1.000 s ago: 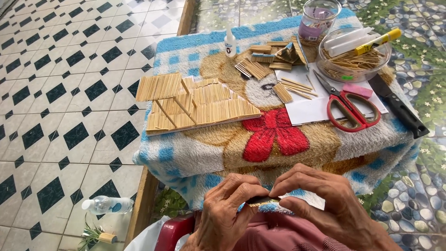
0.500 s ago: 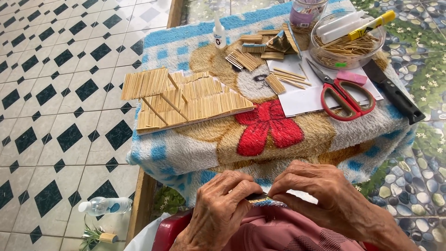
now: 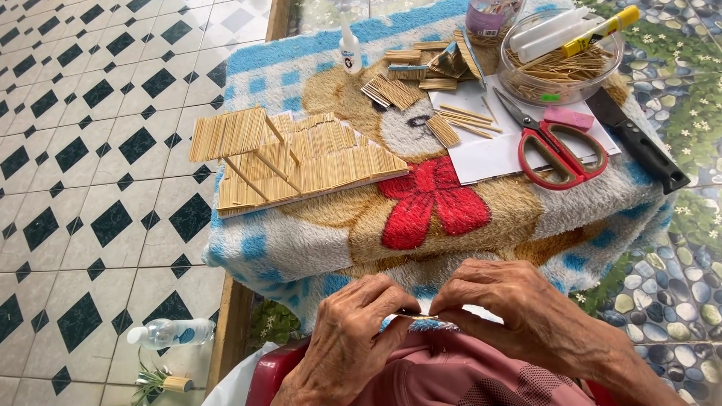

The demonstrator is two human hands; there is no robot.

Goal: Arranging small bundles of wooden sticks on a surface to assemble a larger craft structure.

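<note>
Pinched between fingertips of left hand (image 3: 353,342) and right hand (image 3: 519,319): a thin stick (image 3: 425,319), both grips narrow and closed on its ends, low at six o'clock over the lap, near the blanket (image 3: 481,225) edge. Held close, probably for fine control. Long axis lying nine to three, tips hidden by fingers. Up at eleven o'clock, flat stick panels (image 3: 301,162); at two o'clock, red scissors (image 3: 560,150) beside a clear bowl (image 3: 560,64).

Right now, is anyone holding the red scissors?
No, the red scissors lie untouched on white paper, far from both hands.
</note>
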